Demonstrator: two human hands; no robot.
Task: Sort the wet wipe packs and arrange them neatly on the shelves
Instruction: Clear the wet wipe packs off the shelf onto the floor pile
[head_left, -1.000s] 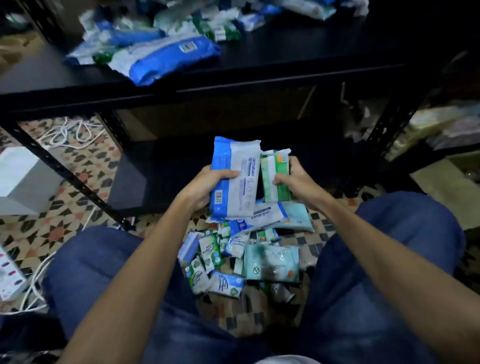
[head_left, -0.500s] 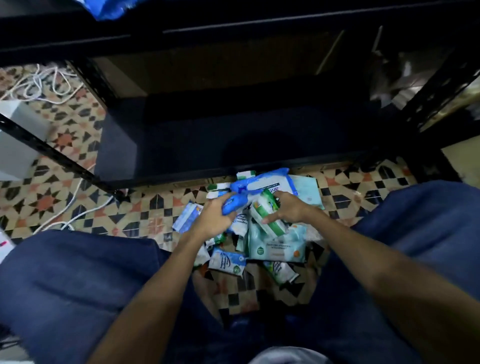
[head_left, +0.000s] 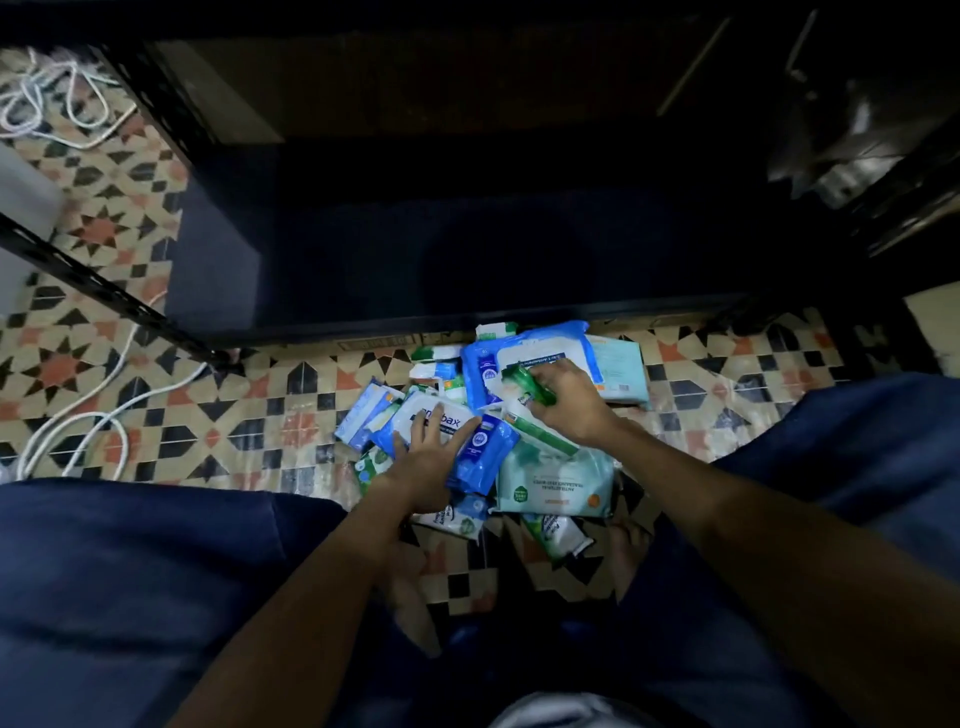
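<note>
left hand (head_left: 426, 457) on blue pack (head_left: 441, 423) lettered "bax", right hand (head_left: 566, 400) holding green pack (head_left: 527, 382)

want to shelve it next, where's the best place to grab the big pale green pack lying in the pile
Take the pale green pack by its near long edge, from the person's side, thumb on top. It lies flat, label up; that edge is bare, while smaller packs and the right hand cover its far edge.

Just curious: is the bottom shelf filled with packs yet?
Empty as far as visible: the bottom shelf shows only dark bare board; the packs lie on the floor.
</note>
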